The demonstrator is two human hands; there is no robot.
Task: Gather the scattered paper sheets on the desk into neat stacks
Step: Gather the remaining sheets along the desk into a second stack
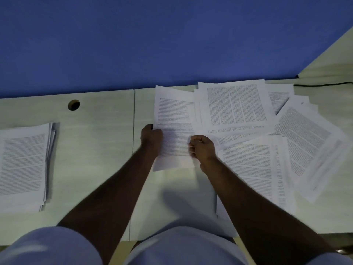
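Note:
A printed paper sheet (pixel 173 119) lies in the middle of the pale desk (pixel 95 142). My left hand (pixel 151 137) grips its left edge and my right hand (pixel 202 148) pinches its right edge. To the right, several printed sheets (pixel 236 106) are spread loose and overlapping, some at an angle (pixel 305 142). At the far left a squared-up stack of sheets (pixel 24 163) rests on the desk, apart from both hands.
A blue partition wall (pixel 152 41) runs along the desk's far edge. A round cable hole (pixel 73 105) is at the back left. A seam (pixel 134 111) splits the desk. A dark cable (pixel 322 85) lies at the back right. My knees (pixel 181 247) are under the front edge.

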